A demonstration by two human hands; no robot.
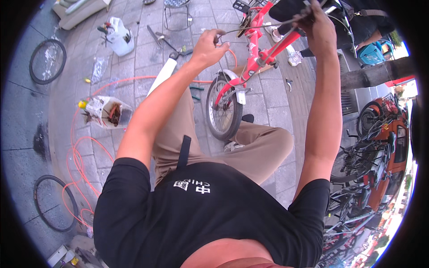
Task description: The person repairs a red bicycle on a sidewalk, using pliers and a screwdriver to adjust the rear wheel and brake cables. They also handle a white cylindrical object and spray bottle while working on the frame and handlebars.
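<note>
My left hand (210,48) is closed, with thumb and fingers pinching one end of a thin dark cable (237,30). The cable runs across to my right hand (321,33), raised at the upper right, with its fingers curled round the other end close to the handlebar. What else the right fingers touch there is hard to make out. Beneath the cable, a red bicycle (253,44) leans with its small front wheel (212,120) between my bent legs. Its silver mudguard (241,96) sits over the tyre.
An orange hose (75,152) loops over the paving on the left. Nearby are two loose tyres (32,67), a cut white jug (119,42), a second white container (96,107) and pliers (196,91). A person in dark clothes (330,38) stands behind the bicycle. Parked bicycles (344,165) line the right.
</note>
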